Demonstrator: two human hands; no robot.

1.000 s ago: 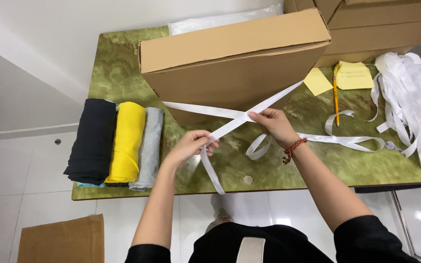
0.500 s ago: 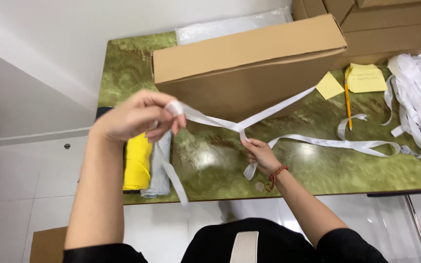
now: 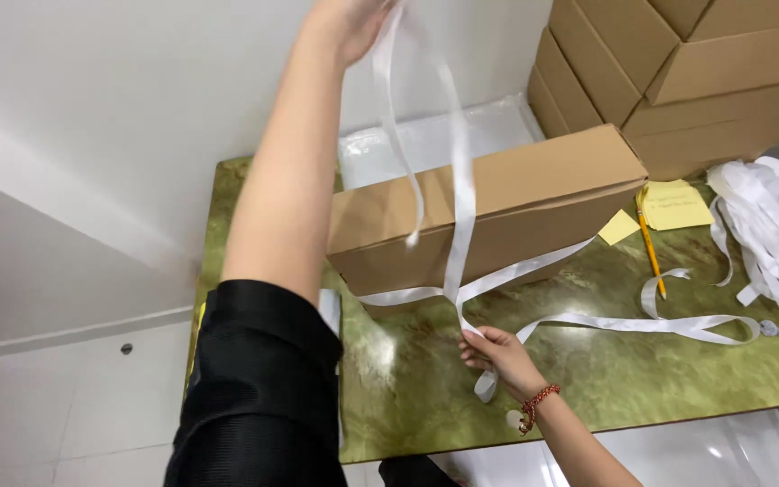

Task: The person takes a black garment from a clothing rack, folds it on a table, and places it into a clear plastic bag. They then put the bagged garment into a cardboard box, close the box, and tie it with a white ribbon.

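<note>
My left hand (image 3: 352,20) is raised high at the top edge of the head view, closed around a white ribbon (image 3: 462,194) that hangs down in front of a long brown cardboard box (image 3: 534,189). My right hand (image 3: 496,353), with a red bead bracelet, pinches the same ribbon low over the green marble table (image 3: 615,379), just in front of the box. The ribbon crosses near that hand, runs under the box and trails off to the right across the table.
A stack of brown boxes (image 3: 687,72) stands at the back right. Yellow notes (image 3: 673,206) and a yellow pencil (image 3: 652,250) lie beside a heap of white ribbons (image 3: 773,234) at the right edge. A clear plastic sheet (image 3: 426,140) lies behind the long box.
My left hand has pulled the ribbon from table height up high. My right hand stays low, gripping the ribbon. The view tilted up, so the folded cloths at the left are now hidden by my arm.
</note>
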